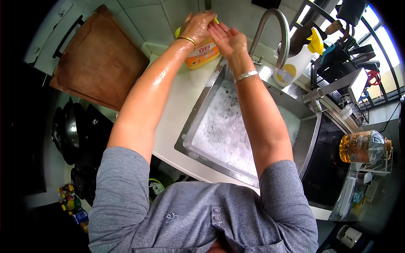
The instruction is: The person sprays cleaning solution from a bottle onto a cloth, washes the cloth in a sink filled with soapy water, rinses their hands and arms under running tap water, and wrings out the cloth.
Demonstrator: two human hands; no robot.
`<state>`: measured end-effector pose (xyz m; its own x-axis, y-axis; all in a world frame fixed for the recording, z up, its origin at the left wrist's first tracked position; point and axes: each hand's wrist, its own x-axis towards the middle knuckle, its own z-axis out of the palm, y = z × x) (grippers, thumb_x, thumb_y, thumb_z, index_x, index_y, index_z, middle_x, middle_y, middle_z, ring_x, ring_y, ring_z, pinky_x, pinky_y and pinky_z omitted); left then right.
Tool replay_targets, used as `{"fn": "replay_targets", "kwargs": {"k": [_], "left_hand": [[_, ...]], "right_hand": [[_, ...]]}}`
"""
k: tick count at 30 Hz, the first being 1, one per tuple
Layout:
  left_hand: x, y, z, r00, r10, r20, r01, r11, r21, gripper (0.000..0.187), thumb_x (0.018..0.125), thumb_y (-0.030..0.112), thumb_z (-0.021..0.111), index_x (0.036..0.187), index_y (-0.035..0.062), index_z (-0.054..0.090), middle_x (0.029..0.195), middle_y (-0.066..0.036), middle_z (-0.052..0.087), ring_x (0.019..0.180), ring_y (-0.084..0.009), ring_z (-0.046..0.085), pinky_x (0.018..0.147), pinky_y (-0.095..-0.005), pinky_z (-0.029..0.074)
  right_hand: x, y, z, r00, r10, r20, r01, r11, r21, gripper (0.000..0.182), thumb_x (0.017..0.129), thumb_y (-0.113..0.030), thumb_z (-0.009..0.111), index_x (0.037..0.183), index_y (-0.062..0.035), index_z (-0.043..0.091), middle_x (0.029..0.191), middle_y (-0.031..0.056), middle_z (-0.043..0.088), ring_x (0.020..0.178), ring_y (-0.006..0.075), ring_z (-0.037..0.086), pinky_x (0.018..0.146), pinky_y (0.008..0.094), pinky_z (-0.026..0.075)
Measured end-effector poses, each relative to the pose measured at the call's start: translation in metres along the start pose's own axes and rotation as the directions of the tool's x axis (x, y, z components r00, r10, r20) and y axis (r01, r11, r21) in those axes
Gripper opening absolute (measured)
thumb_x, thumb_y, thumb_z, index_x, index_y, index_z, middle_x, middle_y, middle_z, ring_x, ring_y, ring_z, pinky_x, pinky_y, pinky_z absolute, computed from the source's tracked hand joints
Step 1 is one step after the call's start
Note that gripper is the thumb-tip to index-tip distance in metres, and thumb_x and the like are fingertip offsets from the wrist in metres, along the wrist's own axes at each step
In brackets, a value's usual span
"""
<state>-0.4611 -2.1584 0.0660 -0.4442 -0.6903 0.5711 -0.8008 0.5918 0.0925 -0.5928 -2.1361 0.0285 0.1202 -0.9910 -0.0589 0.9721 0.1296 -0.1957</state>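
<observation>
A yellow pump bottle of dish soap [203, 55] with an orange-and-white label stands on the counter behind the sink's left corner. My left hand [197, 26], wet and with a gold bracelet at the wrist, is closed over the pump top and hides most of it. Its yellow spout pokes out beside my fingers. Just right of the spout, my right hand [230, 41] is held palm up, fingers stretched out, with a silver bangle on the wrist. Below my right forearm, the steel sink [198, 109] holds water covered in white suds [221, 122].
A curved faucet [285, 42] rises behind the sink. To its right stand a spray bottle [295, 63] with a yellow trigger and a dark utensil rack [346, 55]. A wooden cutting board [99, 59] leans at left; an oil jug [358, 146] is at far right.
</observation>
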Motion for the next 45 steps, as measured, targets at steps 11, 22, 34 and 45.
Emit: {"fn": "replay_targets", "kwargs": {"k": [11, 22, 34, 45], "left_hand": [[-0.002, 0.019, -0.005, 0.998, -0.049, 0.026, 0.046, 0.993, 0.112, 0.046, 0.077, 0.009, 0.055, 0.123, 0.0139, 0.052, 0.136, -0.007, 0.045, 0.127, -0.0269, 0.039, 0.104, -0.0431, 0.028], [-0.117, 0.103, 0.065, 0.839, 0.184, 0.513, -0.272, 0.957, 0.102, 0.03, 0.07, 0.009, 0.056, 0.1, 0.0104, 0.063, 0.099, -0.009, 0.059, 0.107, -0.0295, 0.05, 0.086, -0.0413, 0.042], [-0.159, 0.21, 0.138, 0.62, 0.392, 0.679, -0.353, 0.913, -0.205, 0.028, 0.077, 0.014, 0.058, 0.103, 0.0073, 0.064, 0.132, -0.016, 0.043, 0.132, -0.0338, 0.029, 0.106, -0.0517, 0.026], [-0.137, 0.224, 0.12, 0.855, 0.477, 0.205, -0.451, 0.878, -0.16, 0.043, 0.084, 0.013, 0.043, 0.125, -0.0021, 0.042, 0.148, -0.021, 0.016, 0.138, -0.0362, 0.013, 0.11, -0.0485, 0.018]], "right_hand": [[-0.008, -0.012, -0.011, 0.997, 0.028, 0.072, -0.026, 0.999, -0.018, 0.051, 0.095, -0.023, 0.022, 0.129, 0.0143, 0.027, 0.137, 0.0312, 0.029, 0.126, 0.0441, 0.034, 0.105, 0.0508, 0.032], [-0.147, -0.036, -0.075, 0.984, -0.166, 0.07, 0.179, 0.853, -0.489, 0.044, 0.096, -0.025, 0.03, 0.116, 0.01, 0.048, 0.118, 0.0237, 0.054, 0.112, 0.0341, 0.052, 0.098, 0.0436, 0.041], [-0.217, -0.011, -0.155, 0.848, -0.108, 0.519, 0.438, -0.408, -0.801, 0.029, 0.086, -0.02, 0.044, 0.09, -0.0022, 0.066, 0.087, 0.0151, 0.066, 0.095, 0.0265, 0.06, 0.103, 0.0391, 0.03], [-0.229, -0.051, -0.112, 0.82, -0.053, 0.57, 0.489, -0.454, -0.745, 0.027, 0.081, -0.012, 0.045, 0.102, 0.0025, 0.055, 0.099, 0.0141, 0.06, 0.097, 0.0268, 0.056, 0.098, 0.0344, 0.036]]}}
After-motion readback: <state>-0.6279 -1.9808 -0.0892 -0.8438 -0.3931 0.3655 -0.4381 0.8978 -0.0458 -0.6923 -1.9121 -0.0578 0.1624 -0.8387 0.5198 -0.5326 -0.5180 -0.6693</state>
